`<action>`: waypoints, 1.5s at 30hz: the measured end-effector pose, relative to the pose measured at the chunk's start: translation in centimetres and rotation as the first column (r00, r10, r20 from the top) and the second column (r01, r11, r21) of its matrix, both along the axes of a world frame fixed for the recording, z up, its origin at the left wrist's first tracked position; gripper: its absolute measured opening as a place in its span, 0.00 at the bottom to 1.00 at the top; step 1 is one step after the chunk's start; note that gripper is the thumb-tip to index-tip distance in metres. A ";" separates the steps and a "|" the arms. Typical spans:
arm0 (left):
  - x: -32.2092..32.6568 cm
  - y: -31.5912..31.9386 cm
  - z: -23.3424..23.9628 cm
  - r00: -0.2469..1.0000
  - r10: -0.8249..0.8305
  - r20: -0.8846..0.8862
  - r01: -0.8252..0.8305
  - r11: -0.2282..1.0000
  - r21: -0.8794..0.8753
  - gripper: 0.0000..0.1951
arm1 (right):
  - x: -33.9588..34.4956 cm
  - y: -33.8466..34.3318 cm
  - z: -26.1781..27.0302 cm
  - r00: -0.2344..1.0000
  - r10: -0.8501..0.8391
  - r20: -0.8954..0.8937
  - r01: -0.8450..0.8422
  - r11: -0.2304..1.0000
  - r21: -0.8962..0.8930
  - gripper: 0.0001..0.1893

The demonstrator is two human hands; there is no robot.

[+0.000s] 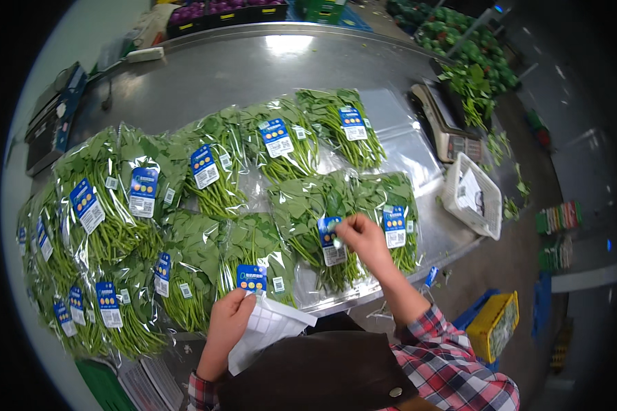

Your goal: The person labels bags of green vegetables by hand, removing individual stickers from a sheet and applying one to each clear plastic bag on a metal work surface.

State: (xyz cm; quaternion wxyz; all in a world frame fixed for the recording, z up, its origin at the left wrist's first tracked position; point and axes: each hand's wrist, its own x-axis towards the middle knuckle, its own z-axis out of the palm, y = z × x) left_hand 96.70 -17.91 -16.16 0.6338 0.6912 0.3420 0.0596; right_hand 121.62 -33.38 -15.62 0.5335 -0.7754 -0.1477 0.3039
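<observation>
Between the thumb and fingers of my left hand [230,314] is a white sheet of stickers [267,323], creased and hanging toward my apron. The hand is just below a bag of leafy greens [259,231] with a blue and white label. My right hand [364,240] has its fingertips pinched on a small pale sticker [337,242], blurred. It hovers over another bag of greens [308,200], partly covering that bag's blue and white label [334,255]. To its right lies a similar bag [391,195] with its label and a small code sticker.
More bagged greens [103,205] cover the left of the metal table [226,61]. Clear plastic bags [401,138] lie flat near a scale [450,128]. A white basket [474,205] stands at the right edge. A yellow crate [493,323] is below, and another scale [56,123] is far left.
</observation>
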 end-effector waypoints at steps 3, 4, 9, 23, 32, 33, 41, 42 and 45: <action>-1.5 1.2 1.6 0.999 0.000 0.045 0.009 0.983 -0.183 0.14 | 1.0 1.4 -1.1 0.970 0.010 0.244 0.039 0.980 -0.196 0.11; -2.4 1.4 1.5 0.998 0.007 0.062 0.006 0.977 -0.214 0.14 | 0.8 2.1 -1.6 0.955 0.038 0.295 0.036 0.969 -0.243 0.12; -5.9 3.6 2.6 1.000 0.019 0.024 -0.013 0.971 -0.239 0.11 | -1.0 4.3 -0.1 0.837 0.121 0.534 0.181 0.859 -0.478 0.19; -9.3 6.3 1.5 0.998 -0.020 0.061 0.027 0.992 -0.124 0.11 | -14.7 11.8 -1.8 0.723 0.335 0.604 -0.120 0.922 -0.368 0.10; -8.6 7.5 1.6 0.991 -0.052 0.121 0.077 0.974 -0.213 0.11 | -16.7 14.0 3.7 0.640 0.768 0.018 -0.761 0.637 -0.121 0.11; -8.5 7.6 1.4 0.991 -0.033 0.128 0.061 0.973 -0.224 0.10 | -16.3 14.4 3.5 0.624 0.781 -0.001 -0.775 0.618 -0.133 0.11; -11.5 8.6 -0.3 0.952 0.294 0.081 -0.279 0.947 -0.158 0.06 | -2.6 27.1 -3.1 0.893 0.315 0.322 -0.289 0.949 -0.126 0.16; -12.1 8.4 -0.4 0.946 0.320 0.054 -0.308 0.938 -0.159 0.06 | -1.3 29.2 -4.4 0.891 0.292 0.347 -0.258 0.956 -0.142 0.16; -12.8 8.3 1.0 0.933 0.360 0.002 -0.356 0.923 -0.147 0.05 | 0.1 33.0 -5.0 0.869 0.240 0.433 -0.194 0.970 -0.148 0.13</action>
